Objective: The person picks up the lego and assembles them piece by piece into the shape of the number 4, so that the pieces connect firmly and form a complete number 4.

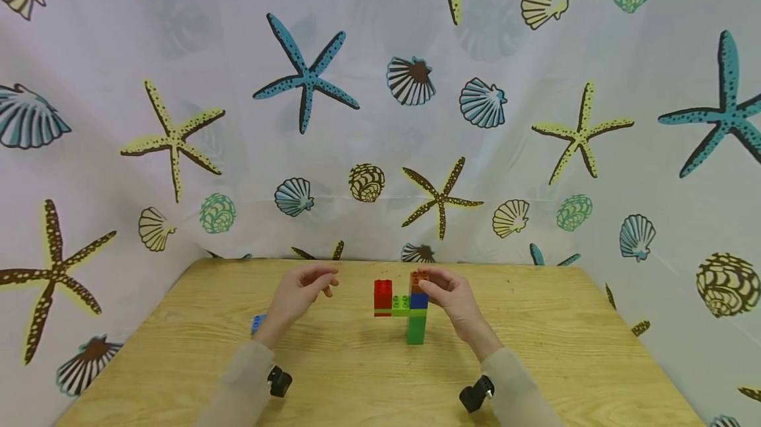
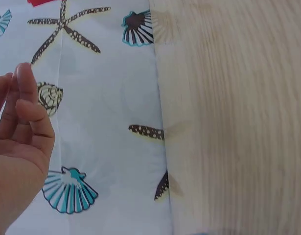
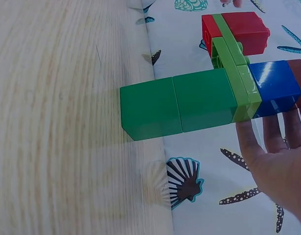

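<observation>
A toy-brick build stands upright on the table. Its column rises from dark green bricks [image 3: 148, 107] through a light green plate [image 3: 248, 93] and a blue brick [image 3: 275, 85] to an orange-brown brick [image 1: 419, 279] on top. Red bricks [image 1: 383, 295] sit at the left end of the light green arm. My right hand [image 1: 454, 298] grips the top of the column from the right, with thumb and fingers at the orange-brown brick. Left of the build, my left hand [image 1: 302, 295] hovers with loosely bent fingers and nothing in them.
Partly hidden behind the left forearm, a blue brick [image 1: 257, 323] lies on the wooden table [image 1: 523, 321]. A white curtain [image 1: 368, 129] with shell and starfish prints hangs along the table's back edge and sides.
</observation>
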`<state>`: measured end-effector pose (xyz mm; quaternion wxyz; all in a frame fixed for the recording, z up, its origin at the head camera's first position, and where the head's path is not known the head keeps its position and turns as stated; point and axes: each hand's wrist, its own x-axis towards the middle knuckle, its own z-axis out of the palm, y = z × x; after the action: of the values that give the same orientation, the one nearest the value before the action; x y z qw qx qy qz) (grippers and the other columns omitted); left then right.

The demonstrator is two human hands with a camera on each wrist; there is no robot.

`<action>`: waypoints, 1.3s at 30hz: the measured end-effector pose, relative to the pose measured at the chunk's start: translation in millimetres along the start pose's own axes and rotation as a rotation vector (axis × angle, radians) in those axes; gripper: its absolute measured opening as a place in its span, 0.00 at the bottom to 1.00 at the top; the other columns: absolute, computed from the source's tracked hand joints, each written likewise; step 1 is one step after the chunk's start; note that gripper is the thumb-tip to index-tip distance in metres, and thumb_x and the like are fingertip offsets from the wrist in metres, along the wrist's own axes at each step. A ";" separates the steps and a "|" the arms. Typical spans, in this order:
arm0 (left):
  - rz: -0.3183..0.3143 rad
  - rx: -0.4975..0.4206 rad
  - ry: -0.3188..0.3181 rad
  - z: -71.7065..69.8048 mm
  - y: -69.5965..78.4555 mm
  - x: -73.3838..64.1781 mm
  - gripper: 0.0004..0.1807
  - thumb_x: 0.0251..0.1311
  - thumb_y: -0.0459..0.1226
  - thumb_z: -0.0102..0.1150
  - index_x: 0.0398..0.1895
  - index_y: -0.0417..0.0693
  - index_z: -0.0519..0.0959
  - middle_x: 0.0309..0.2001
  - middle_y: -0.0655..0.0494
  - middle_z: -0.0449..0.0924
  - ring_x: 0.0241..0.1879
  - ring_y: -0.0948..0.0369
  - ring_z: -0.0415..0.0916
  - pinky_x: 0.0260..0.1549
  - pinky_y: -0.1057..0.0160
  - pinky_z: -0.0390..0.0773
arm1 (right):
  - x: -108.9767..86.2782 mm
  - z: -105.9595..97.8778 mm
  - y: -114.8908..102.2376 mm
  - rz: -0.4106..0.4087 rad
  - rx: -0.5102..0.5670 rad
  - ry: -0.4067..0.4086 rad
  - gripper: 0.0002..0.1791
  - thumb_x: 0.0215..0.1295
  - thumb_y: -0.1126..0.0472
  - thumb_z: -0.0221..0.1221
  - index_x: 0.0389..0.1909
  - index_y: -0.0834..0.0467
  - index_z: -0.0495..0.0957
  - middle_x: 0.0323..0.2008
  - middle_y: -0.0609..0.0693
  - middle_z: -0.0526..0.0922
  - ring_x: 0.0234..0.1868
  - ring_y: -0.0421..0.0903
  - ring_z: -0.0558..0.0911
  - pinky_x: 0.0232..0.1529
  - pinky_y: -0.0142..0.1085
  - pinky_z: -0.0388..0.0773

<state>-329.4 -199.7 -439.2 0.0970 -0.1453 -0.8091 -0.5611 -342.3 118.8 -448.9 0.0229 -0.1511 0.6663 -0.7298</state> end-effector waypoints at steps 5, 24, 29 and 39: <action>-0.028 -0.028 -0.005 -16.7 -10.7 -5.1 0.16 0.69 0.42 0.56 0.54 0.44 0.81 0.43 0.43 0.86 0.35 0.58 0.83 0.31 0.67 0.78 | -0.7 -1.7 -0.7 0.016 -0.009 -0.009 0.22 0.68 0.62 0.59 0.62 0.63 0.74 0.48 0.46 0.83 0.48 0.40 0.82 0.49 0.34 0.79; -0.112 0.063 -0.182 -63.5 -45.2 -23.4 0.16 0.66 0.41 0.60 0.51 0.40 0.81 0.49 0.40 0.83 0.41 0.62 0.81 0.35 0.58 0.80 | -2.3 2.3 -3.6 -0.041 -0.030 -0.037 0.19 0.70 0.60 0.58 0.56 0.67 0.77 0.47 0.41 0.84 0.48 0.39 0.83 0.50 0.36 0.79; -0.147 0.068 -0.234 -74.9 -54.6 -26.9 0.15 0.64 0.37 0.62 0.50 0.37 0.80 0.50 0.39 0.81 0.45 0.58 0.79 0.41 0.52 0.81 | -1.9 1.8 -4.1 -0.048 -0.049 -0.033 0.19 0.70 0.60 0.58 0.56 0.68 0.77 0.45 0.39 0.84 0.46 0.38 0.83 0.48 0.34 0.79; -0.139 0.211 -0.189 -95.1 -60.8 -32.5 0.16 0.59 0.33 0.65 0.49 0.35 0.80 0.50 0.39 0.79 0.46 0.53 0.73 0.41 0.62 0.76 | -1.6 1.8 -4.1 -0.047 -0.023 -0.037 0.15 0.66 0.60 0.62 0.50 0.65 0.80 0.43 0.43 0.85 0.44 0.41 0.84 0.49 0.36 0.80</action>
<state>-320.4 -312.8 -469.7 -0.0037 -0.1301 -0.8772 -0.4622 -339.6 117.9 -445.1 0.0163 -0.1804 0.6703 -0.7196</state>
